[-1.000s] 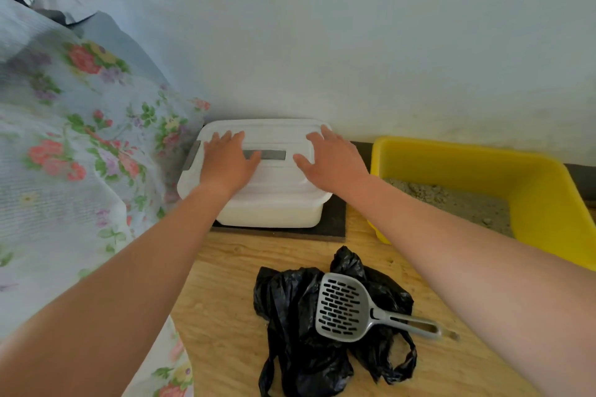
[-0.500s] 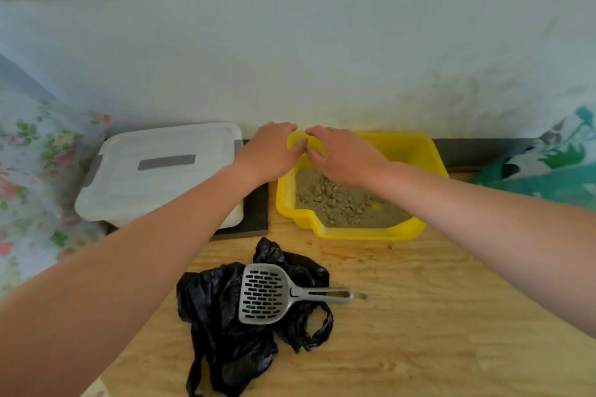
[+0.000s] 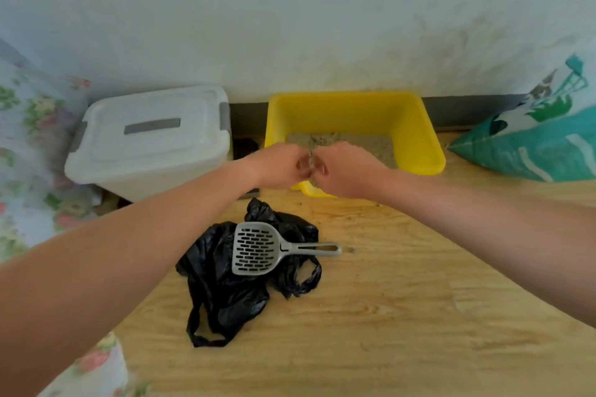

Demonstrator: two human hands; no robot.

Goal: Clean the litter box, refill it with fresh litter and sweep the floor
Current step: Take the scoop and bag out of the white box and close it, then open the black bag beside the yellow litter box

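Hands: left hand and right hand meet knuckle to knuckle over the near edge of the litter box. The fingers are curled in and blurred, so I cannot tell whether they pinch something or hold nothing.
Litter box: yellow, on the floor against the wall, between the white bin and the teal bag. It holds a thin layer of old litter, which looks not yet scooped.
Risk, spill: a tug on the near rim could tilt or slide the box. The grains are loose and would likely go over the edge onto the floor.
Risk, scoop: the scoop lies on top of the crumpled black bag, near the hands. Pulling the bag first would probably flip the scoop off.
Risk, bag: it is floppy and its mouth is not open. Clumps tipped at it one-handed may land beside it.
Surface: wood-grain floor, with a few crumbs by the scoop handle tip and in front of the box.
Room: pale scuffed wall with dark skirting along its base. There is floral cloth at left. The bin lid is on and has grey latches.
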